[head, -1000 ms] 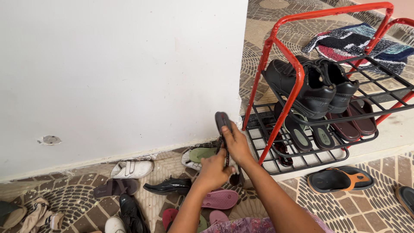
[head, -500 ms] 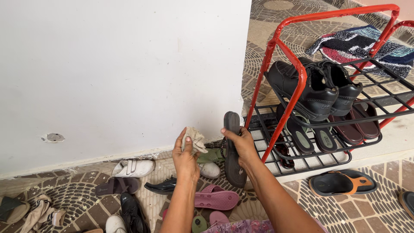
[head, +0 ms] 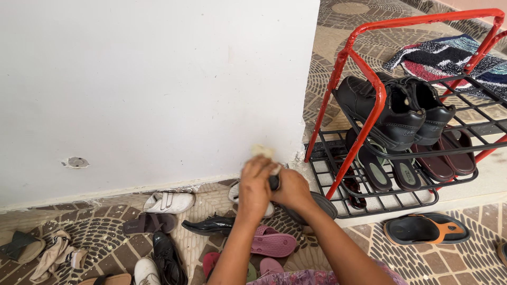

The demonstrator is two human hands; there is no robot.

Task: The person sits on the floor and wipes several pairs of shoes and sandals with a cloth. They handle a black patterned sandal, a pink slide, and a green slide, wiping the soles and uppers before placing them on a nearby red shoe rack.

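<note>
The dark sandal (head: 317,207) lies low in front of the person now, its grey sole turned up and sticking out to the right of the hands, just before the rack's lower corner. The right hand (head: 292,188) is closed around its near end, and the left hand (head: 255,186) is clenched on a pale cloth (head: 261,151) pressed against it; half a second ago the sandal stood upright and the cloth was held apart from it. The red rack (head: 378,108) holds black shoes (head: 393,113) on its upper shelf, and green-lined sandals (head: 391,170) and maroon slippers (head: 448,158) on the lower one. A pink slipper (head: 273,245), a white shoe (head: 170,202) and a black shoe (head: 210,225) lie scattered on the floor along the white wall (head: 148,89).
</note>
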